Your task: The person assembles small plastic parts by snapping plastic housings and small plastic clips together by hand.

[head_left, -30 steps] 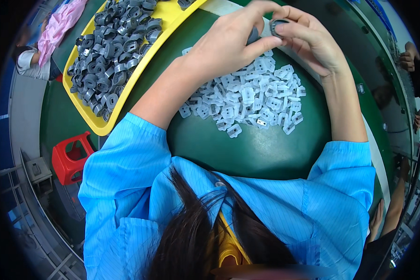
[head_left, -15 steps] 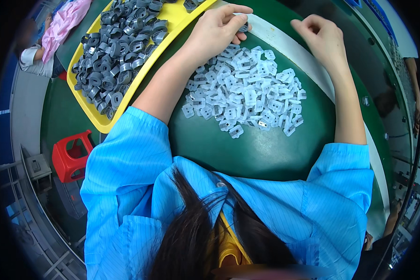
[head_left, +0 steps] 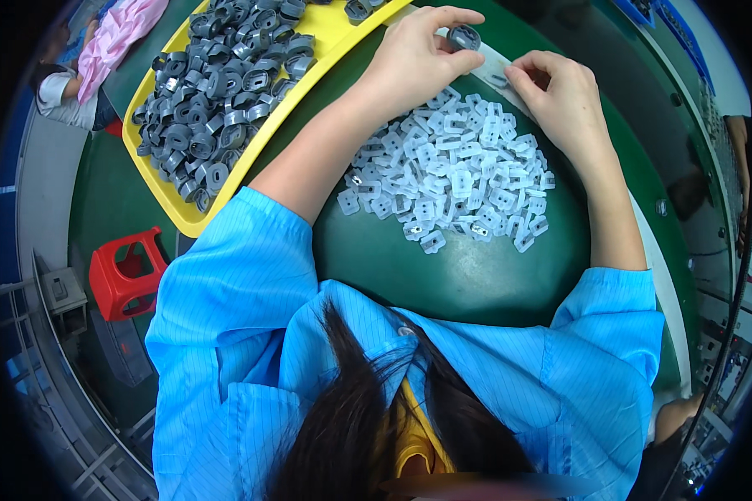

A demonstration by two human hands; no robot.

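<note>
My left hand (head_left: 426,60) is at the far side of the table, its thumb and fingers closed around a dark grey ring-shaped plastic part (head_left: 464,37). To its right, my right hand (head_left: 562,93) has curled fingers, with thumb and forefinger brought together. A small pale piece (head_left: 499,81) shows by those fingertips; whether they grip it I cannot make out. Between my forearms lies a heap of translucent white plastic pieces (head_left: 451,171), some with small metal inserts. A yellow tray (head_left: 263,144) at the left carries many dark grey ring parts (head_left: 200,125).
A pale strip (head_left: 656,275) edges the green table (head_left: 443,288). Beyond it runs a dark green surface with a few small parts (head_left: 661,207). A red stool (head_left: 128,271) stands at the left. Another person (head_left: 63,88) is at the far left, beside pink cloth (head_left: 121,42).
My left hand has shifted right, and the grey part in it shows more fully. My right hand has come left and nearer to it.
</note>
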